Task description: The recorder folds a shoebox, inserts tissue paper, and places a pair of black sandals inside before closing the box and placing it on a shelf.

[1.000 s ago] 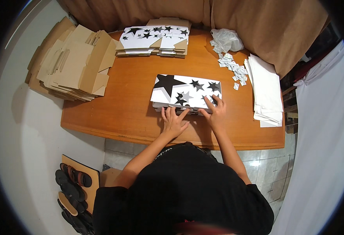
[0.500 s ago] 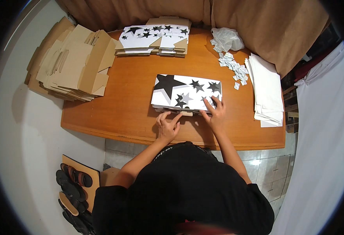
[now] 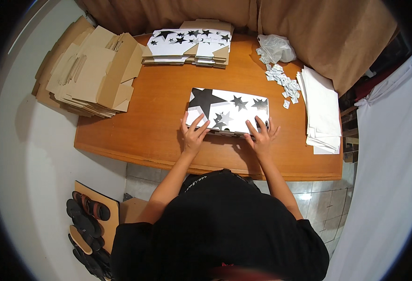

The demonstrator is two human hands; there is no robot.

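Observation:
A closed white cardboard box (image 3: 235,114) with black and grey stars lies flat on the wooden table in front of me. My left hand (image 3: 194,133) straddles its near left corner, one finger along the left end and others spread on the lid. At the near right corner, my right hand (image 3: 262,136) has fingers on the lid and against the right end, with the thumb by the front side. Both hands grip the box between them. The box's underside is hidden.
Flattened brown cardboard boxes (image 3: 91,70) are piled at the left; star-printed flat boxes (image 3: 173,47) lie at the back. Small white packets (image 3: 285,84) spill beside a clear plastic bag (image 3: 277,48). White sheets (image 3: 320,110) are stacked at right. Sandals (image 3: 84,218) stand lower left.
My left hand has left the middle of the front side for the near left corner. The small brown flap that stuck out there no longer shows. My right hand has shifted toward the right end.

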